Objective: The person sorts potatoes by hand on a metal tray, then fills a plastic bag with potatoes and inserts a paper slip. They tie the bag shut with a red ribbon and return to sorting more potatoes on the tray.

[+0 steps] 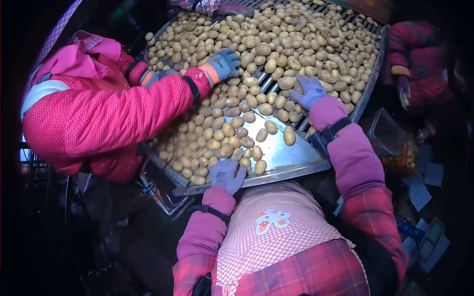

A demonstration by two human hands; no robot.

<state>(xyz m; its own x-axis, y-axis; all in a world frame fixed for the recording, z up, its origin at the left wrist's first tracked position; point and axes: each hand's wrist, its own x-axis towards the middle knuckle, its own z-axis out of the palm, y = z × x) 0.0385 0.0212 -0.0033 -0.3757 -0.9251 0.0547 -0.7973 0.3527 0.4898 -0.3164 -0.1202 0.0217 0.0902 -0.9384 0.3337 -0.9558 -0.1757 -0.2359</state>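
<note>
Both my hands wear light purple work gloves. My left hand (227, 176) rests by the near edge of a metal sorting table (289, 165), thumb and fingers apart, with its fingertips against potatoes (236, 153) on the sheet. Farther forward and to the right, my right hand (308, 92) reaches over the dark bars (268, 85) of the table, fingers stretched out beside several potatoes. A single oval potato (289, 135) lies on the bare metal between my hands. More potatoes (306, 37) cover the far part of the table in a thick layer.
On the left, a co-worker in a pink jacket (113, 111) reaches a blue-gloved hand (223, 64) into the potatoes. Another person (419, 59) stands at the right. A clear plastic crate (390, 132), paper sheets (420, 196) and a calculator-like device (432, 238) lie at lower right.
</note>
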